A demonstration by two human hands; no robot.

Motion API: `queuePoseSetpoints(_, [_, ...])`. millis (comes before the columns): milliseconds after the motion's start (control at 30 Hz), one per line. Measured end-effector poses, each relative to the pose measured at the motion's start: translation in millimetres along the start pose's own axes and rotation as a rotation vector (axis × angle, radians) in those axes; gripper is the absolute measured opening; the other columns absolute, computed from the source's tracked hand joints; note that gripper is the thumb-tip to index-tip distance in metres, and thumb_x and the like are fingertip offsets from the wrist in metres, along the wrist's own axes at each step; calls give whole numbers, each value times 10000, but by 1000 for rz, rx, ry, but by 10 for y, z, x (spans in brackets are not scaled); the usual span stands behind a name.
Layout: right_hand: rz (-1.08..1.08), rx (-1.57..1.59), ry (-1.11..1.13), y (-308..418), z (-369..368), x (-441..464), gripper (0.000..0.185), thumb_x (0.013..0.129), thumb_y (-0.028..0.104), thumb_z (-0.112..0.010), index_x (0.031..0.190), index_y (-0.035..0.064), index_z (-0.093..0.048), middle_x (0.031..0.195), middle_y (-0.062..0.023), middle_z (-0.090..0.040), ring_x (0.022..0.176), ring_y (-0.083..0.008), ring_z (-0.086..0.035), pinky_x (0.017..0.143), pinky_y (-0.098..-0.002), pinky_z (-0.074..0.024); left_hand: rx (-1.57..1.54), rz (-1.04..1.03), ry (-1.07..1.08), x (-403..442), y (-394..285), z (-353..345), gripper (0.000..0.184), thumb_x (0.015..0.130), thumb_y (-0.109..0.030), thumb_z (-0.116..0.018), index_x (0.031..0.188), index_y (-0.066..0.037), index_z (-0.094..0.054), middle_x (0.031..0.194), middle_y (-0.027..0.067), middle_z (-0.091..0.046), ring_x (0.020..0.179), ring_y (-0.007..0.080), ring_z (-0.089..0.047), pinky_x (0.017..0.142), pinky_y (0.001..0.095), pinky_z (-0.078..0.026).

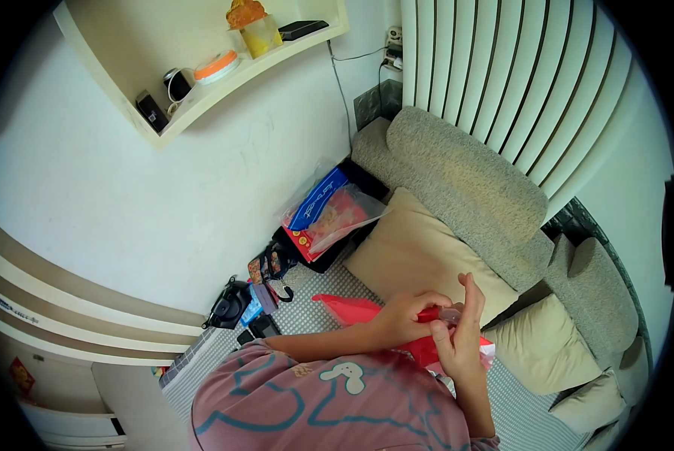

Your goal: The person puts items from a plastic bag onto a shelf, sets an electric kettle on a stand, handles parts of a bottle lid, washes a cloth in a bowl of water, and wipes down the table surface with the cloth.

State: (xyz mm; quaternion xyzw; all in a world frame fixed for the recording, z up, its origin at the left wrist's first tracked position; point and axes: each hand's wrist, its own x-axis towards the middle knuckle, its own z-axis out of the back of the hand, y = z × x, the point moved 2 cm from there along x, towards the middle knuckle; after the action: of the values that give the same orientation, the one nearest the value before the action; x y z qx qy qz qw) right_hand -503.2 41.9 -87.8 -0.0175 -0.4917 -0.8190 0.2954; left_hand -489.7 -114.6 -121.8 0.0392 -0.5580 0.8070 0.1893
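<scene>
In the head view, my left hand [405, 319] is closed on a small red thing [429, 314], fingers bent round it. Close against it, my right hand [465, 331] has its index finger stretched upward and its thumb near a small clear, shiny piece [450, 314], which seems to lie between the two hands. Behind and below the hands is a red sheet or bag [348, 308], partly hidden by my left forearm, with a white-patterned part at the right. What exactly the fingers pinch is too small to tell.
A beige cushion [405, 255] lies against the grey sofa back [465, 169], with another cushion [547, 346] at the right. Plastic-wrapped packages [326, 210], a black bag [230, 304] and small items sit by the wall. A wall shelf [202, 98] is at upper left.
</scene>
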Motion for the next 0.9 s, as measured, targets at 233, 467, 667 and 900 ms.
queuePoseSetpoints(233, [-52, -151, 221, -353, -168, -107, 532, 835, 187, -707, 1284, 1, -491, 1123, -192, -583, 1008, -298, -577, 799, -366, -498, -527, 298, -319, 160, -160, 404, 269, 887, -71, -686, 1146, -36, -623, 964, 9, -663, 848, 68, -610, 753, 228, -494])
queuePoseSetpoints(467, [-364, 259, 292, -304, -178, -229, 191, 840, 62, -636, 1024, 10, -639, 844, -140, -656, 757, -203, -638, 705, -303, -500, -539, 31, -665, 283, -352, 1460, 257, 894, -91, -648, 1141, -42, -593, 979, 52, -658, 911, 146, -619, 848, 299, -499])
queuePoseSetpoints(667, [-484, 236, 238, -479, -76, -504, 226, 837, 55, -612, 1054, -5, -632, 835, -129, -671, 743, -168, -644, 701, -303, -511, 918, 59, -1227, 388, -935, 3907, 388, 902, -324, -653, 1168, -41, -633, 827, 69, -640, 728, 158, -598, 731, 273, -494])
queuePoseSetpoints(900, [-546, 183, 231, -499, -172, -594, 238, 847, 44, -577, 1068, -8, -650, 866, -130, -685, 784, -166, -649, 721, -297, -513, 689, 547, -854, 723, -982, 5069, 438, 863, -322, -676, 1068, 61, -626, 805, 109, -643, 702, 165, -615, 620, 323, -496])
